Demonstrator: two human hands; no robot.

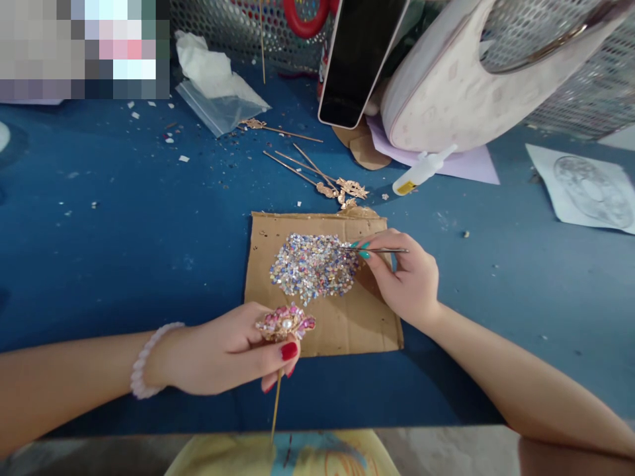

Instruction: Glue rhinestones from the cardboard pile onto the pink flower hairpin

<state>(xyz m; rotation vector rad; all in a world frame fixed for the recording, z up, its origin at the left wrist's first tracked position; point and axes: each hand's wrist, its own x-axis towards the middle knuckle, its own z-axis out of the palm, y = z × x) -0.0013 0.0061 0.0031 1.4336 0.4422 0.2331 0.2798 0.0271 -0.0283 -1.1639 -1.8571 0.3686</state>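
Note:
My left hand (233, 357) is closed around a hairpin (286, 324) whose head carries pink stones and a pearl; its thin gold stick points down past the table's front edge. Between the fingertips of my right hand (409, 277) are slim metal tweezers (381, 250). Their tips reach the right side of a pile of small sparkling stones (312, 268), mostly blue, clear and pale. Under the pile lies a piece of brown cardboard (367, 324). Whether the tweezers pinch a stone is too small to tell.
Several gold hairpins (325, 188) lie beyond the cardboard. A glue bottle (421, 173) rests to their right. Farther back are a phone (360, 63), a white handbag (436, 86), a plastic bag (211, 106) and a mesh basket (223, 33). A printed paper (585, 188) lies right.

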